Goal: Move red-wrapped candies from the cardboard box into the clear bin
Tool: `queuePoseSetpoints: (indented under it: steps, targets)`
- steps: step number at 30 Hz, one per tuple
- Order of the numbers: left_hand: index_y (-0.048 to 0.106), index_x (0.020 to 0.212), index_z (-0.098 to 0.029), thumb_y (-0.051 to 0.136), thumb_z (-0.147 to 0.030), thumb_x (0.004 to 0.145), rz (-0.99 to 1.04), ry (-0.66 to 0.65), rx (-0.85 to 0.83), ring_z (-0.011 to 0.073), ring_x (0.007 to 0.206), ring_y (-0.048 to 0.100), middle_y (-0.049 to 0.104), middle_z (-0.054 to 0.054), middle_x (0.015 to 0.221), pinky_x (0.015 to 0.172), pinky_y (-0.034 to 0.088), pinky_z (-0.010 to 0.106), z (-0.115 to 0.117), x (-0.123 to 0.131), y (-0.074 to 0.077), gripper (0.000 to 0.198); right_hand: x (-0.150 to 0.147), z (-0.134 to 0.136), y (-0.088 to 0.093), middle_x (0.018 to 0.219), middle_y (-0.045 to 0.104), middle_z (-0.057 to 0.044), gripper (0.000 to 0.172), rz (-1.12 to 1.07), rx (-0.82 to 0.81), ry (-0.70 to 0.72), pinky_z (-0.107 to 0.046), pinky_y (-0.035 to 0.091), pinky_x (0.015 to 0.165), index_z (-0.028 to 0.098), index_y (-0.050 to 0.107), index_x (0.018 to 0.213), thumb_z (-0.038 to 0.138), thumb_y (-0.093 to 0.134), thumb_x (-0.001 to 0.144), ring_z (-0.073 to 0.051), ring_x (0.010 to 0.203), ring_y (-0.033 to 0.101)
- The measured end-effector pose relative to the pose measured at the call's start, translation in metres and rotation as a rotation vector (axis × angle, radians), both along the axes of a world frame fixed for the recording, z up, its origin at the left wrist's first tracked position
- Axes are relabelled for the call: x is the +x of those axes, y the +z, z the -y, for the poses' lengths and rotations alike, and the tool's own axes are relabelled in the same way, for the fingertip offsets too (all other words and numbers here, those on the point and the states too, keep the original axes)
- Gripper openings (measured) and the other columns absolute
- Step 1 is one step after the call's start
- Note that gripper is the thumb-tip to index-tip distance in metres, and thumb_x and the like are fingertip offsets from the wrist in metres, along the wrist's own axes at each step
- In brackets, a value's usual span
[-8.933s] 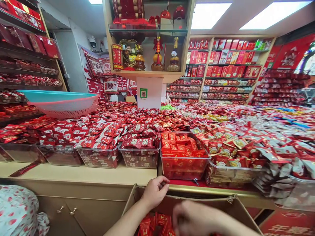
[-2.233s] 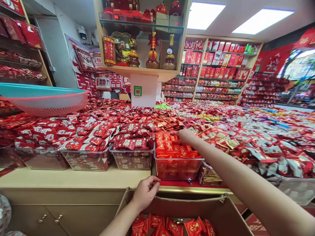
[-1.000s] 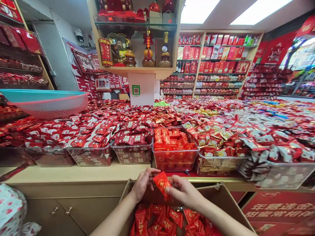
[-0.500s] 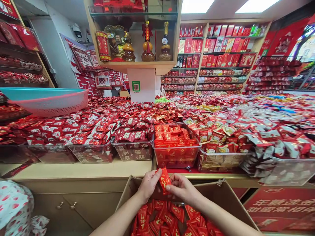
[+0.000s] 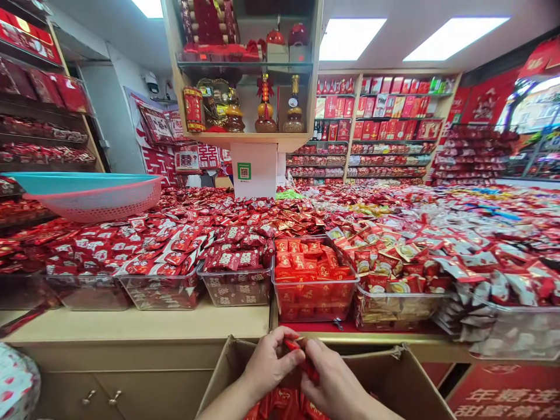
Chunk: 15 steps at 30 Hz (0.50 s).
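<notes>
Above an open cardboard box (image 5: 385,373), my left hand (image 5: 272,363) and my right hand (image 5: 326,370) meet, both closed on red candy packets (image 5: 292,345). The fingers cover most of what they hold; one red piece shows at the left fingertips and red wrapper also shows under the right fingers. How many packets there are I cannot tell. Inside the box lie more loose red packets (image 5: 282,402) with gold print. Just beyond my hands stands a clear plastic bin (image 5: 312,297) with matching red packets stacked upright in rows.
Several clear bins of wrapped sweets line the counter edge, among them a dark red one (image 5: 236,289) and a gold one (image 5: 394,309). A stacked blue and pink basket (image 5: 100,198) sits on the left. A display cabinet (image 5: 245,140) overhangs the counter.
The view has tilted up a little. My hands have drawn closer together and the packet, earlier held upright with its print facing me, is now turned and mostly covered by fingers.
</notes>
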<state>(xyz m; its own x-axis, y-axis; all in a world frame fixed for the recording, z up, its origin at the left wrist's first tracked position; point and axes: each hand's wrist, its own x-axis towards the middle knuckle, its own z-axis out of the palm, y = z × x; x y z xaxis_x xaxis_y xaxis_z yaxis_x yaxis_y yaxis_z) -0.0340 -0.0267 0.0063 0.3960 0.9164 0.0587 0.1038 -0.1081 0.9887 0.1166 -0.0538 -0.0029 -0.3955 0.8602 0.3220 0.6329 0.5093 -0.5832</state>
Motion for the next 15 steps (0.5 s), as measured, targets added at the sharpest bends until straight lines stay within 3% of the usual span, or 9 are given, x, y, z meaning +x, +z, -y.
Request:
queuePoseSetpoints:
  steps: [2, 5, 10, 15]
  targets:
    - [0.054, 0.078, -0.014, 0.059, -0.031, 0.066, -0.032, -0.001, 0.042, 0.0104, 0.061, 0.05, 0.056, 0.0, 0.068, 0.056, 0.039, 0.02, 0.003, 0.0, 0.005, 0.022, 0.0, 0.0, 0.0, 0.083, 0.049, -0.003, 0.023, -0.025, -0.004, 0.033, -0.022, 0.034, 0.059, 0.018, 0.04, 0.081, 0.009, 0.043, 0.06, -0.013, 0.069, 0.045]
    - [0.053, 0.079, -0.015, 0.055, -0.02, 0.068, -0.004, -0.002, 0.068, 0.0121, 0.068, 0.051, 0.057, 0.001, 0.073, 0.063, 0.04, 0.022, 0.005, -0.002, 0.012, 0.012, 0.001, -0.001, 0.003, 0.074, 0.048, 0.0, 0.018, -0.148, -0.045, 0.038, -0.021, 0.033, 0.056, 0.019, 0.037, 0.07, 0.014, 0.051, 0.061, -0.011, 0.063, 0.041]
    - [0.048, 0.096, -0.019, 0.055, -0.013, 0.065, 0.107, 0.062, 0.062, 0.012, 0.074, 0.052, 0.056, 0.002, 0.086, 0.068, 0.04, 0.023, 0.002, -0.003, 0.015, 0.033, 0.001, -0.007, 0.0, 0.064, 0.049, 0.002, 0.018, -0.337, -0.2, 0.009, -0.02, 0.032, 0.052, 0.017, 0.039, 0.06, 0.02, 0.056, 0.065, -0.01, 0.058, 0.04]
    - [0.04, 0.107, -0.016, 0.06, -0.027, 0.066, 0.271, 0.107, -0.067, 0.0102, 0.057, 0.053, 0.059, 0.0, 0.068, 0.056, 0.04, 0.022, -0.007, -0.002, 0.01, 0.047, 0.001, -0.015, -0.007, 0.055, 0.048, 0.004, 0.023, -0.609, -0.408, -0.008, -0.02, 0.032, 0.047, 0.018, 0.039, 0.06, 0.028, 0.058, 0.065, -0.009, 0.05, 0.042]
